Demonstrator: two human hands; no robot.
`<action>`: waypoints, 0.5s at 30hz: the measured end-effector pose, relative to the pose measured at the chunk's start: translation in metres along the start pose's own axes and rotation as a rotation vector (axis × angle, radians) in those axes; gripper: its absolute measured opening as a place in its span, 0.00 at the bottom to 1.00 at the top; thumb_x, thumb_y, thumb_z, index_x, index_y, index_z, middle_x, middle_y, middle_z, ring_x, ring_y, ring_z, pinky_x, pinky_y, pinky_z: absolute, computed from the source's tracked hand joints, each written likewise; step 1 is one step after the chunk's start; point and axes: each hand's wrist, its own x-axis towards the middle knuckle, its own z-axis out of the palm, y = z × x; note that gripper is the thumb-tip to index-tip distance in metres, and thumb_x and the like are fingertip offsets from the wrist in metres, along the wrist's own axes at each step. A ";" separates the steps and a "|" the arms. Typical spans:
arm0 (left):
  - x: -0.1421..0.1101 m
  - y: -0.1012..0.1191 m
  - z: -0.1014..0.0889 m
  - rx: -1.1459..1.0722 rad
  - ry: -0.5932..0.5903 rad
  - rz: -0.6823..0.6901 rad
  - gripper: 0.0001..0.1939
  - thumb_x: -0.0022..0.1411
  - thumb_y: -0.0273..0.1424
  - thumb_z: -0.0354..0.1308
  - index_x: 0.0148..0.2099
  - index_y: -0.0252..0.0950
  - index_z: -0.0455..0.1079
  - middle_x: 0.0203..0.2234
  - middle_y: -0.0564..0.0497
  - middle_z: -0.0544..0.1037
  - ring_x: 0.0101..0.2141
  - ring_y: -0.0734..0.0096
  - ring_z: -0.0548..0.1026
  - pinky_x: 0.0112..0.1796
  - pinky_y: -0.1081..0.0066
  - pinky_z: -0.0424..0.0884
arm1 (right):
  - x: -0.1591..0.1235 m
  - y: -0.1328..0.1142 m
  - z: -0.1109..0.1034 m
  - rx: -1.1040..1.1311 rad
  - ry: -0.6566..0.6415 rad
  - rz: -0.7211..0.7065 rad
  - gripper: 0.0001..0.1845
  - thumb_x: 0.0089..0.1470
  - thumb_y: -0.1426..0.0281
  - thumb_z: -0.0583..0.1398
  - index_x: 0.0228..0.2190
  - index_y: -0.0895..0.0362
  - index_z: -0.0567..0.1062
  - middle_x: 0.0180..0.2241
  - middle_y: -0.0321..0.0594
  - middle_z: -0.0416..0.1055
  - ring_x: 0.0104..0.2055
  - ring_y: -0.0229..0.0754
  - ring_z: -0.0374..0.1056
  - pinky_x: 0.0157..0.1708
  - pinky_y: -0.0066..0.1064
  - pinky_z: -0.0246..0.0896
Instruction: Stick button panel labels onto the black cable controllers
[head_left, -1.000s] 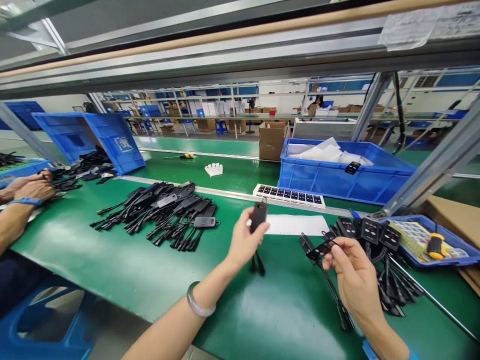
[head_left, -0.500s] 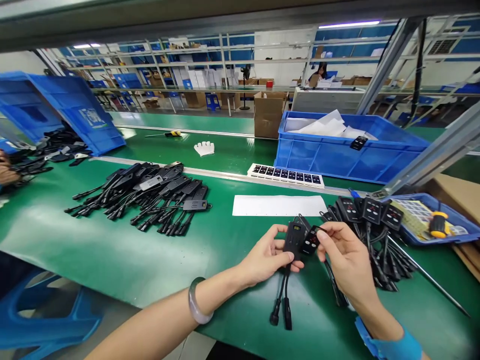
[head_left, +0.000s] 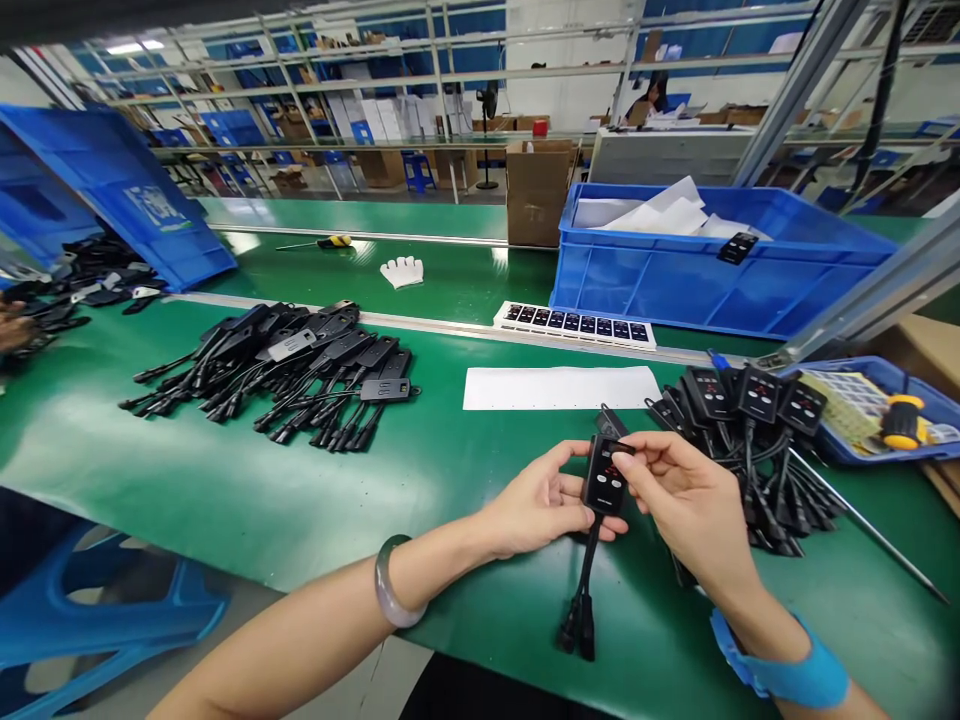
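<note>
My left hand (head_left: 541,500) grips a small black controller (head_left: 604,480) with buttons on its face and two short cables hanging to the green table (head_left: 225,500). My right hand (head_left: 679,495) pinches the top of the same controller from the right, fingers pressed on its front. Just right of my hands lies a heap of similar black controllers with labelled faces (head_left: 750,430). A larger pile of black controllers with cables (head_left: 292,375) sits to the left.
A white paper strip (head_left: 559,387) and a sheet of black labels (head_left: 574,324) lie beyond my hands. A big blue crate (head_left: 705,280) stands behind. A blue tray (head_left: 877,415) with a yellow-handled tool is at right. A white glove (head_left: 403,271), a tipped blue bin (head_left: 127,200).
My left hand brought the controller down toward me and my right hand moved onto its face with a black label. The view tilted down; the co-worker's arms at left slipped almost out of sight.
</note>
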 end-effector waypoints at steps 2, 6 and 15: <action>0.000 0.001 0.000 0.000 -0.004 0.003 0.30 0.49 0.27 0.66 0.52 0.37 0.56 0.30 0.46 0.78 0.34 0.62 0.79 0.41 0.62 0.71 | -0.001 -0.001 0.000 -0.008 -0.001 0.004 0.07 0.50 0.67 0.64 0.32 0.56 0.75 0.22 0.32 0.67 0.19 0.31 0.61 0.16 0.21 0.59; 0.000 0.001 0.001 0.008 -0.007 0.019 0.28 0.52 0.27 0.64 0.52 0.36 0.57 0.31 0.46 0.78 0.35 0.62 0.79 0.40 0.64 0.72 | -0.001 -0.002 0.000 -0.023 0.004 0.003 0.06 0.50 0.67 0.63 0.31 0.56 0.75 0.21 0.32 0.66 0.19 0.31 0.60 0.17 0.21 0.59; 0.000 0.000 0.003 0.041 0.011 0.032 0.26 0.55 0.25 0.61 0.53 0.36 0.56 0.31 0.47 0.78 0.34 0.67 0.79 0.40 0.66 0.72 | 0.000 0.001 0.001 0.026 0.014 0.034 0.10 0.49 0.67 0.64 0.35 0.56 0.72 0.21 0.30 0.64 0.19 0.30 0.59 0.16 0.22 0.56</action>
